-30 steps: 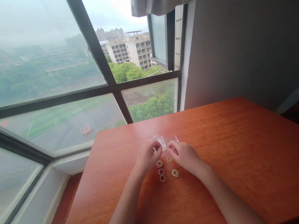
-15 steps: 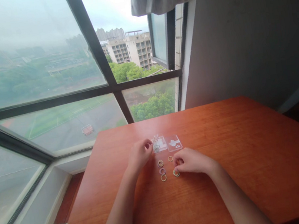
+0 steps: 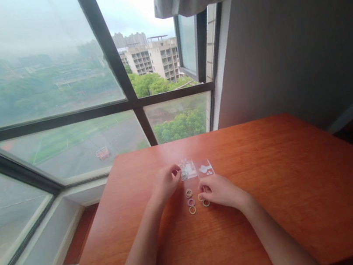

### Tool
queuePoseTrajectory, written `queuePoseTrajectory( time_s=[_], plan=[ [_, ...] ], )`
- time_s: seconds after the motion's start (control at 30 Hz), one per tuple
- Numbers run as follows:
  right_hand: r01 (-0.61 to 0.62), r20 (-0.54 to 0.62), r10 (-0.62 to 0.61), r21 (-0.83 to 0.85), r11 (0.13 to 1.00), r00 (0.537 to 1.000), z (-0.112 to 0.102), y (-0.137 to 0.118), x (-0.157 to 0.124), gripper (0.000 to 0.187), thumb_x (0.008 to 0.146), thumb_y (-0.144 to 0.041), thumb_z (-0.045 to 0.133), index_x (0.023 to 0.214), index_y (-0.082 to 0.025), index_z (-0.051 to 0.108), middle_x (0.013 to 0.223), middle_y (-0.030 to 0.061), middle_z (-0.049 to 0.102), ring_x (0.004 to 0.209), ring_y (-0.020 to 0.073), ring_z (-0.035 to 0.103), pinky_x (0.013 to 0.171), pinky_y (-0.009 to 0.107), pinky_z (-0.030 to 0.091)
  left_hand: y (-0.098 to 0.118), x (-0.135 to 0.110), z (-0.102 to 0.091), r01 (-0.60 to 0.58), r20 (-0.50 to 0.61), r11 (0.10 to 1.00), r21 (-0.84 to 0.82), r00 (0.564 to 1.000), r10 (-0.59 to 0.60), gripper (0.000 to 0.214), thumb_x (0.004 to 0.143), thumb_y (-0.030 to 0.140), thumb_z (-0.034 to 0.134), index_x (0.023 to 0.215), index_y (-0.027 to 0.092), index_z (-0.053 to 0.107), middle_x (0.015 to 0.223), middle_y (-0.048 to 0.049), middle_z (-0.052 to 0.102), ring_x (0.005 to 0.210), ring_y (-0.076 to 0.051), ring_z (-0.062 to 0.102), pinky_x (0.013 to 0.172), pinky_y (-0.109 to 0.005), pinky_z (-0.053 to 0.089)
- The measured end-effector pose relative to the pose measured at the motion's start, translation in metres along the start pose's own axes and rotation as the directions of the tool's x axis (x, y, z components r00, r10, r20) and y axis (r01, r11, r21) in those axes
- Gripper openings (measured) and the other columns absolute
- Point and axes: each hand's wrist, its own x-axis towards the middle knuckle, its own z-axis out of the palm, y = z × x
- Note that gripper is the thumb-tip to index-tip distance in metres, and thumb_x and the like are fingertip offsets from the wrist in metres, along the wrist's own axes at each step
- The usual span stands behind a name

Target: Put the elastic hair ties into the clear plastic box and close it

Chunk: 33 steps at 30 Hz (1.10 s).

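The left hand (image 3: 166, 181) is resting at the left edge of a clear, square-cornered plastic tray (image 3: 191, 170), its fingers curling inward beside the wall; whether they are gripping it, I cannot tell. The right hand (image 3: 222, 189) is reaching in from the right, palm down, with thumb and fingertips meeting at a small pale-yellow round ring (image 3: 200, 197). The fingers are covering part of that ring, and I cannot tell whether they are grasping it or only touching it.

A pale-green round ring (image 3: 206, 202) is lying flat just beside the pale-yellow one, on its near right side. To the left, a row is running toward the person: overlapping yellowish-brown rings (image 3: 189, 193) are lying farthest out, a pinkish-purple ring (image 3: 191, 202) is lying in the middle, and a plain yellow ring (image 3: 192, 210) is lying nearest. These are facing upward; the row's long axis is pointing from the tray toward the person.

The tray is holding greenish looped items (image 3: 184, 175), too small to identify. A clear plastic lid panel (image 3: 200, 164) bearing white printing is lying to its right, the pair extending left to right across the reddish-brown wooden worktop (image 3: 266, 159).
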Motion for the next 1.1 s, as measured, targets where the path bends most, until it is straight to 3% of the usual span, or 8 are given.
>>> queuePoseTrajectory(
  time_s=[0.17,0.4,0.6,0.8,0.97,1.1],
  plan=[
    [-0.042,-0.016,0.042,0.015,0.999,0.999,-0.004,0.001,0.000,0.011,0.078,-0.025,0.058,0.079,-0.023,0.068,0.066,-0.0026,0.065,0.062,0.0113,0.054,0.055,0.022,0.030,-0.002,0.000,0.001,-0.013,-0.002,1.000,-0.001,1.000,0.013,0.018,0.082,0.028,0.051,0.082,0.019,0.067,0.073,-0.0021,0.067,0.061,-0.013,0.056,0.057,-0.022,0.039],
    [0.003,0.188,-0.005,0.011,1.000,0.982,-0.007,0.008,-0.005,0.005,0.068,-0.019,0.062,0.068,-0.021,0.066,0.064,-0.0032,0.065,0.061,0.0116,0.055,0.052,0.021,0.029,0.000,0.000,-0.001,-0.011,-0.013,1.000,0.021,1.000,0.012,0.018,0.082,0.027,0.051,0.079,0.019,0.067,0.073,-0.0021,0.067,0.062,-0.013,0.056,0.058,-0.022,0.039],
    [0.041,0.104,-0.036,-0.055,0.998,0.994,-0.002,0.005,-0.001,0.008,0.072,-0.021,0.059,0.067,-0.020,0.065,0.069,-0.0016,0.067,0.063,0.0116,0.055,0.055,0.022,0.030,0.002,0.000,-0.001,-0.004,0.014,1.000,0.019,1.000,0.004,0.019,0.082,0.028,0.050,0.081,0.019,0.066,0.074,-0.0020,0.067,0.062,-0.013,0.056,0.058,-0.022,0.039],
    [-0.018,-0.006,0.018,-0.040,0.999,1.000,-0.007,0.002,0.001,0.015,0.077,-0.019,0.055,0.077,-0.021,0.070,0.071,-0.0002,0.067,0.066,0.0120,0.055,0.058,0.022,0.032,0.009,-0.001,-0.002,-0.028,0.022,1.000,-0.003,0.999,0.028,0.018,0.083,0.028,0.051,0.081,0.019,0.066,0.073,-0.0022,0.066,0.061,-0.012,0.055,0.057,-0.022,0.039],
    [0.020,0.198,-0.039,0.094,0.995,0.979,-0.009,0.006,-0.001,0.013,0.071,-0.018,0.062,0.080,-0.021,0.071,0.067,-0.0032,0.065,0.061,0.0108,0.054,0.056,0.020,0.034,0.013,-0.001,-0.003,-0.043,0.030,0.999,-0.018,0.999,0.044,0.017,0.082,0.027,0.051,0.081,0.019,0.066,0.073,-0.0022,0.066,0.062,-0.013,0.055,0.057,-0.022,0.038],
    [0.048,0.217,-0.062,0.067,0.997,0.974,-0.007,0.008,-0.002,0.009,0.071,-0.017,0.060,0.070,-0.020,0.069,0.065,-0.0034,0.064,0.061,0.0110,0.054,0.056,0.021,0.034,0.014,-0.002,-0.002,-0.057,0.034,0.998,-0.028,0.998,0.058,0.016,0.081,0.025,0.052,0.080,0.018,0.066,0.074,-0.0023,0.066,0.063,-0.013,0.055,0.058,-0.022,0.039]
  ],
)
